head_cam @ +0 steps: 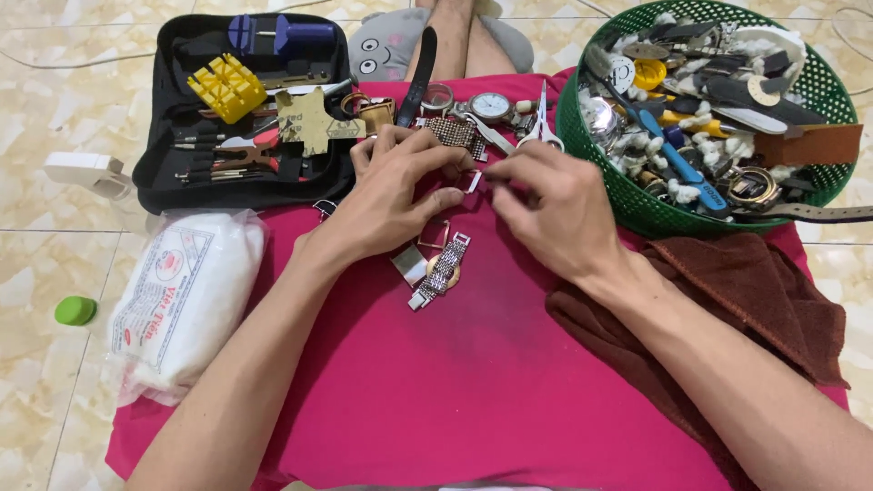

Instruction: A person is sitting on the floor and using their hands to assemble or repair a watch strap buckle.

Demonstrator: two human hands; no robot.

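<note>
Left hand (396, 195) and right hand (546, 205) meet over the pink cloth (473, 382), fingertips pinched on a small metal clasp piece (471, 181), probably to steady it. Mesh watch band (439, 270) lies just below; green basket (637, 205) within reach at right.

Both bare forearms are reaching forward and angling inward. The left hand (396, 195) is lying palm down, fingers curling. The right hand (546, 209) is sitting just beside it, fingertips pinching together, nearly touching the left grip.
</note>
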